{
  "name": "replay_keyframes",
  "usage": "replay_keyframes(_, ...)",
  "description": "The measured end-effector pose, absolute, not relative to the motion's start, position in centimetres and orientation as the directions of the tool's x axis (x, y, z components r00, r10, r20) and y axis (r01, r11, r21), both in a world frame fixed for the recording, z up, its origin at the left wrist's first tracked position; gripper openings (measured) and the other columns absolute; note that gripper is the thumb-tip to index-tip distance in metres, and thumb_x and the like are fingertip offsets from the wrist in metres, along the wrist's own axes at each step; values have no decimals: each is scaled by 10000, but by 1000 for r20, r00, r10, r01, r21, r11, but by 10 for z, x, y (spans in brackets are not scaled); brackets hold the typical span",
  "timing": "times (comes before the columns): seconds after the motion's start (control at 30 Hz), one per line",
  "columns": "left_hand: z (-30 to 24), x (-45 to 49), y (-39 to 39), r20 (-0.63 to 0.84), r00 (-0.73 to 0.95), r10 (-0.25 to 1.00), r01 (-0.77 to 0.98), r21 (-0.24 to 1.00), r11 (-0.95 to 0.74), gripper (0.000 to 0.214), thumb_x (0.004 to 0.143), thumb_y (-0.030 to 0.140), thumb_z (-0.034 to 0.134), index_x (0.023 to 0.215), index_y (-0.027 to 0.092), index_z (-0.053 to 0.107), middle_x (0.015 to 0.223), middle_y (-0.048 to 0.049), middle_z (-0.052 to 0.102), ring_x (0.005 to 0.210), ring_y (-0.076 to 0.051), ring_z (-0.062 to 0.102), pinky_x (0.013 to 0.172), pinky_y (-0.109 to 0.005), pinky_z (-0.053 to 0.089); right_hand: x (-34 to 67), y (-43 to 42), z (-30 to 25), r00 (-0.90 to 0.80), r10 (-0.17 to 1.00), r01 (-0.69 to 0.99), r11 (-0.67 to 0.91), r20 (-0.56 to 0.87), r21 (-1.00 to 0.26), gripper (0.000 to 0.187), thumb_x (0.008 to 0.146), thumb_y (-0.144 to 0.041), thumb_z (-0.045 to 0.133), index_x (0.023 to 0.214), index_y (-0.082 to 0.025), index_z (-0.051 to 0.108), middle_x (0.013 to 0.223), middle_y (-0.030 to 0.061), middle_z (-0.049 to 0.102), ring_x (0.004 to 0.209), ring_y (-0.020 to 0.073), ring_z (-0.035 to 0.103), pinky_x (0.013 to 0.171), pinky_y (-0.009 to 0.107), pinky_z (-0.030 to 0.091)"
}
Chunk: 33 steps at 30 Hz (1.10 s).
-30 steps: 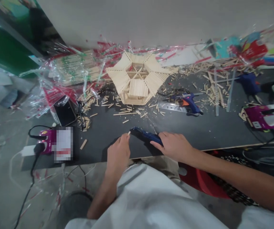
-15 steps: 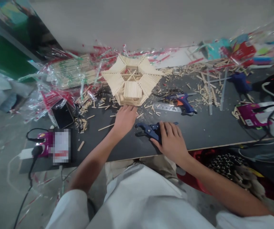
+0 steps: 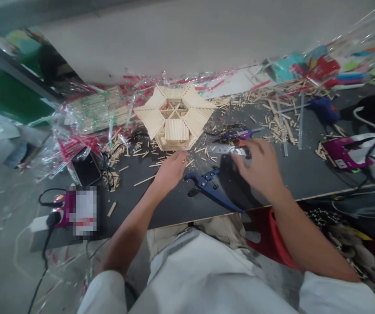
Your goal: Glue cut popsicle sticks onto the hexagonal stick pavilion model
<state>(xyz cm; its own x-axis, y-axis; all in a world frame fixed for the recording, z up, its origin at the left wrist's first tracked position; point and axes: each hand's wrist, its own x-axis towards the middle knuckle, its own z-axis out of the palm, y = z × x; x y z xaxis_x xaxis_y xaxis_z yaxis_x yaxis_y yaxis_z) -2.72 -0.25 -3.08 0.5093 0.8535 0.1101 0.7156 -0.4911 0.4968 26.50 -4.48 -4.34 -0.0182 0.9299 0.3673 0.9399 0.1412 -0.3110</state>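
My left hand [image 3: 171, 170] rests on the dark tabletop [image 3: 298, 174] just in front of a hexagonal model of wooden sticks [image 3: 174, 120]. Its fingers are curled together, tips hidden, among loose sticks. My right hand [image 3: 261, 168] hovers over a metal ruler [image 3: 222, 149], close to a blue glue gun [image 3: 240, 134]. It is smeared by motion, so its grip is unclear. Blue-handled cutters [image 3: 210, 188] lie free on the table between my hands.
Cut stick pieces [image 3: 272, 117] litter the back right. Crumpled cellophane and stick packs [image 3: 89, 117] lie at the left beside a black phone [image 3: 84, 165]. A purple power strip [image 3: 65, 205] sits at the near left, another [image 3: 341, 152] at the right, and a second glue gun [image 3: 321, 109] behind it.
My right hand let go of the blue cutters and moved up right towards the glue gun. My left hand went from the cutters to the model's base, then drew back slightly.
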Motion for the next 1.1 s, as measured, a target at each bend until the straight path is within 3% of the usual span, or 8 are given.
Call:
replay_keyframes(0.1, -24, -29, -4, 121, 472, 873, 635, 641, -432, 263, 948, 48, 585, 1168, 155, 679, 1165, -100, 758, 905, -196, 735, 884, -343, 587, 294, -12, -55, 169, 950, 969, -113, 261, -218, 676, 982, -588, 539, 1300, 4, 609, 1204, 336, 631, 1198, 476, 581, 1002, 593, 470)
replay_keyframes(0.27, 9, -27, -12, 166, 538, 826, 539, 685, -489, 270, 908, 21, 557, 1053, 186, 714, 1166, -70, 774, 939, -182, 736, 870, -315, 585, 300, 9, -77, 191, 968, 979, -177, 161, -100, 588, 908, -587, 632, 1144, -51, 666, 1082, 288, 655, 1107, 442, 598, 969, 542, 463)
replay_keyframes(0.47, 57, -30, -2, 193, 563, 803, 466, 729, -502, 249, 926, 110, 603, 1133, 187, 718, 1041, -46, 785, 807, -144, 727, 758, -263, 581, 302, 15, -82, 241, 943, 947, -177, 231, -267, 400, 866, -428, 566, 1101, -116, 651, 1047, 248, 661, 1104, 402, 592, 963, 513, 473)
replay_keyframes(0.6, 80, -38, 20, 258, 454, 853, 458, 754, -472, 257, 889, 129, 678, 1134, 193, 721, 1036, -40, 790, 841, -148, 746, 760, -263, 597, 303, 14, -71, 328, 896, 901, -201, 300, -384, 491, 822, -439, 585, 1209, -137, 571, 1158, 269, 655, 1080, 405, 629, 933, 534, 500)
replay_keyframes(0.67, 86, -45, 30, 286, 378, 881, 421, 794, -439, 259, 863, 127, 716, 1109, 203, 727, 988, -28, 793, 881, -151, 751, 794, -272, 609, 298, 12, -58, 390, 863, 863, -220, 322, -455, 467, 813, -438, 589, 1208, -194, 538, 1093, 205, 681, 966, 380, 665, 855, 524, 526)
replay_keyframes(0.8, 93, -59, 41, 292, 238, 927, 339, 869, -361, 249, 824, 122, 777, 1048, 228, 748, 921, -3, 794, 868, -153, 759, 745, -284, 628, 276, 13, -18, 349, 846, 833, -83, 403, -548, 225, 815, -383, 602, 997, -287, 511, 851, 67, 651, 755, 306, 640, 739, 478, 530)
replay_keyframes(0.97, 98, -67, 45, 303, 176, 937, 279, 897, -342, 181, 793, 204, 853, 923, 310, 785, 787, 32, 779, 676, -166, 721, 586, -327, 637, 243, 33, 18, 54, 841, 884, 210, 538, -417, 174, 874, -313, 607, 1011, -288, 501, 961, 84, 632, 872, 283, 614, 799, 458, 521)
replay_keyframes(1.1, 96, -72, 48, 276, 170, 946, 255, 915, -313, 199, 778, 207, 885, 904, 324, 783, 772, 36, 778, 662, -178, 725, 537, -326, 642, 233, 50, 21, -67, 816, 896, 302, 574, -325, 216, 846, -253, 626, 1017, -266, 495, 970, 84, 610, 911, 282, 588, 853, 469, 505)
